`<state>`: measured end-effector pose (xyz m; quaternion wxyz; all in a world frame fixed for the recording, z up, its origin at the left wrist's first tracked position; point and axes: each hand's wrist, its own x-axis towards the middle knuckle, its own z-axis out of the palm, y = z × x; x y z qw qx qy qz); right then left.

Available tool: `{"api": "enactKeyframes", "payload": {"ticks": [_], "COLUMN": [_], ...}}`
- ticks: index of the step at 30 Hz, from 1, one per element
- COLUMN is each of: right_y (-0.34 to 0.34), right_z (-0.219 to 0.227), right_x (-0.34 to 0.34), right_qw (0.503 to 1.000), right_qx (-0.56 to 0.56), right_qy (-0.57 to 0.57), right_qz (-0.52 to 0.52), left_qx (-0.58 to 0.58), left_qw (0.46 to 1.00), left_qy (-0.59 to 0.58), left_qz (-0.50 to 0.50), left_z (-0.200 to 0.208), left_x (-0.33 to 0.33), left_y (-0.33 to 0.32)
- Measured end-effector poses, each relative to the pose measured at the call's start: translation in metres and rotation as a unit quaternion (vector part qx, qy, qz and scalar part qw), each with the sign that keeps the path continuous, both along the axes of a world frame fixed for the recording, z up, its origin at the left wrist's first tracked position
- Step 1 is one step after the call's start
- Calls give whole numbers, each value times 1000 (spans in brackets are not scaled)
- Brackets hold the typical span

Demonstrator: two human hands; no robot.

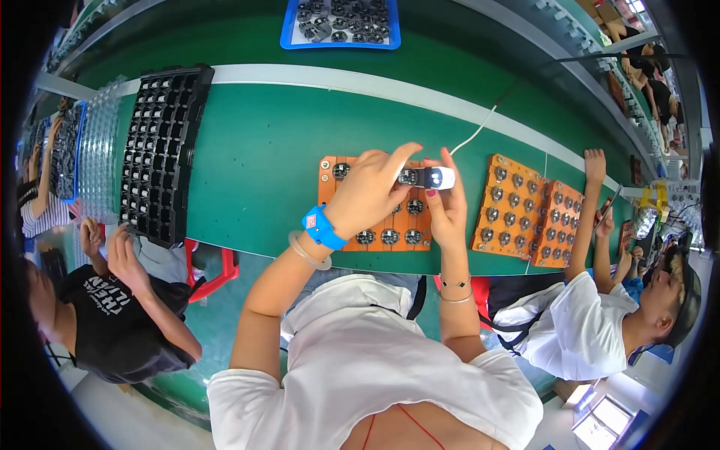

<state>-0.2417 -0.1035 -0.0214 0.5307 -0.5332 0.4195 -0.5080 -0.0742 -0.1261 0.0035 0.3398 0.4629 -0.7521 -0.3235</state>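
My left hand [358, 191], with a blue strap at its wrist, reaches over an orange tray [343, 242] of round black electronic parts. Its thumb and index finger close around a small round dark part [407, 176]. Against that part sits a small white-and-black device [439, 178] with two bright spots on its front. My right hand [450, 215] grips this device between thumb and fingers, just above the tray's right edge. A white cable [474, 135] comes down from the upper right to beside the right fingertips. My left hand hides part of the tray.
Two more orange trays [481, 238] of round parts lie to the right. A black compartment tray [182, 161] and stacked clear trays [100, 161] stand left. A blue bin [287, 34] of parts is at the back. People sit close on both sides.
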Motion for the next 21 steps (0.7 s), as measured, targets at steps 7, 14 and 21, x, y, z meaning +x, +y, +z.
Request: {"api": "enactKeyframes", "payload": {"ticks": [7,14,21], "right_y": [0,2,5], "right_z": [-4,-2,-6], "right_x": [-20,-36,-22], "right_qw": [991,996,998], "right_qx": [-17,-12,13], "right_qy": [-81,-15,-22], "right_qz": [-110,-83,-48], "left_qx": [-76,-132,-15], "left_qw": [983,980,998], "left_qy": [-163,-147,-28], "left_qz": [45,-23,-47], "left_z": [-7,-20,-8], "left_x": [-6,-24,-29], "left_y": [-4,-14,-9]}}
